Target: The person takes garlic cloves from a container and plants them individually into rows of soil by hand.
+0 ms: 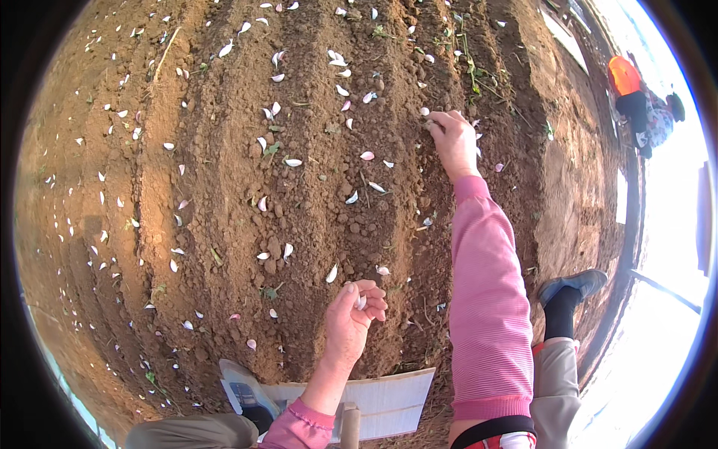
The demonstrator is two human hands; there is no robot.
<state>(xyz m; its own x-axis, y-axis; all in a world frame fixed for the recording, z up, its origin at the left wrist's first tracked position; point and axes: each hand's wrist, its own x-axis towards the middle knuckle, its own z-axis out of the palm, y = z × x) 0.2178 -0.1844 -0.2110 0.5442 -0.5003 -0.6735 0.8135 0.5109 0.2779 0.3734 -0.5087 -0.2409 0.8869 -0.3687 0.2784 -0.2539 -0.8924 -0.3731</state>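
Observation:
Garlic cloves (293, 163) lie scattered over furrowed brown soil (314, 224). My right hand (453, 143) reaches out to a furrow right of the middle, its fingertips pinched at the soil beside a clove (424, 111); whether something is between them is hidden. Nearer to me, my left hand (356, 320) is turned palm up with curled fingers around garlic cloves (360, 303). Just above its fingertips a white clove (331, 273) rests on the soil. Pink sleeves cover both forearms.
A pale flat board (387, 401) and a wooden handle (350, 426) lie near my left forearm. My shoes (578, 283) stand on either side. Another person (645, 115) is at the upper right, near an orange object (624, 76). Green weeds (474, 73) grow in a furrow.

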